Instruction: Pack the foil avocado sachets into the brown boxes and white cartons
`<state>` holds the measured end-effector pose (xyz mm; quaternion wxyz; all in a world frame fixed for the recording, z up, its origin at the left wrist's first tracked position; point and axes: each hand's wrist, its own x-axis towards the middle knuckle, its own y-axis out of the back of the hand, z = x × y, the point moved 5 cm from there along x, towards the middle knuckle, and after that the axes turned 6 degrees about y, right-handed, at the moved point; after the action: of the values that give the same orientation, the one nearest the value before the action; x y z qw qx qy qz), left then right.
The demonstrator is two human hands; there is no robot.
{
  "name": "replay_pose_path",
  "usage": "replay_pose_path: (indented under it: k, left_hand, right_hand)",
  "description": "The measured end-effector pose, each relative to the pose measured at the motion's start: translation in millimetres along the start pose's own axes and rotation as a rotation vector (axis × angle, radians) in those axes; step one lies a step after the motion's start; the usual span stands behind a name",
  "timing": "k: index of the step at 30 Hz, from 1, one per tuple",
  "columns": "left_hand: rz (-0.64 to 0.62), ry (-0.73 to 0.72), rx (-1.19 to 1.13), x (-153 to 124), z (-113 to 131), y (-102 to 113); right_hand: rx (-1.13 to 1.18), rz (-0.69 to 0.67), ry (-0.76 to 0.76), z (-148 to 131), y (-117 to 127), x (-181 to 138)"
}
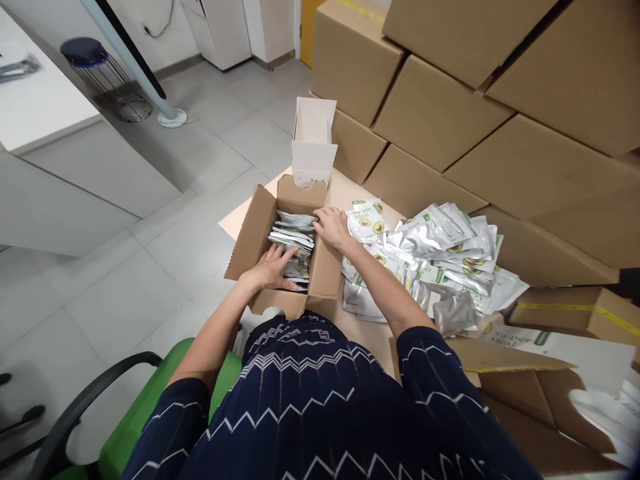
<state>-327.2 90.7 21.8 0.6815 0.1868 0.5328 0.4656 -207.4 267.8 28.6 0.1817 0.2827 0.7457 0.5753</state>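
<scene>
An open cardboard box (253, 233) stands in front of me with its flaps folded outward. Inside it, a row of silvery sachets (293, 230) is packed on edge. My left hand (274, 267) reaches in at the near left, fingers spread over the sachets and touching them. Across the right wall of the box lies my right hand (331, 225), its fingertips at the right ends of the sachets; it appears to hold nothing. To its right spreads a loose heap of white and silver sachets (440, 233) printed with avocados.
Behind the box stands an open white carton (314, 160). Large cardboard cartons (440, 113) are stacked at the back right. Opened cartons (530, 393) lie at lower right. A green chair (165, 393) is at my left, and a white counter (45, 100) stands farther left.
</scene>
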Motion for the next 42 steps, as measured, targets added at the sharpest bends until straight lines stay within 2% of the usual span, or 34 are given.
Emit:
replay_pose_path:
  k: [5,10,14,17,21,24,26,28,33,39,42]
  left_hand:
    - [-0.189,-0.012,0.054,-0.2,2.2,2.3]
    - [-0.214,-0.025,0.062,-3.5,-0.8,6.0]
    - [-0.182,-0.041,0.141,-5.6,2.9,8.1]
    - [-0.093,-0.085,0.284,-3.5,8.8,10.0]
    - [0.124,-0.043,0.428,10.6,13.0,12.6]
    - [0.326,0.012,0.428,22.5,16.7,16.3]
    - [0.401,0.052,0.411,26.3,17.6,17.1]
    - [0.406,0.070,0.390,25.7,16.3,15.3]
    - [0.313,0.016,0.468,16.3,9.5,5.1]
    - [0.266,0.086,0.484,16.4,8.4,-6.1]
    - [0.232,0.093,0.452,17.9,8.5,-9.3]
  right_hand:
    - [0.009,0.046,-0.036,3.0,3.1,-0.4]
    - [0.018,0.031,-0.038,6.5,-0.2,2.6]
    - [0.028,0.035,-0.030,8.1,-1.9,3.9]
    - [0.041,0.052,-0.029,8.8,-2.2,3.5]
    - [0.074,0.098,-0.017,8.6,-3.1,3.2]
    - [0.087,0.115,-0.007,8.0,-4.1,3.2]
    - [0.089,0.115,-0.002,8.1,-4.5,3.0]
    - [0.092,0.116,0.004,8.5,-4.7,2.5]
    - [0.138,0.165,0.009,8.3,-6.4,0.4]
    - [0.254,0.250,0.058,6.6,-0.5,-13.0]
    - [0.265,0.225,0.045,13.0,6.5,-26.2]
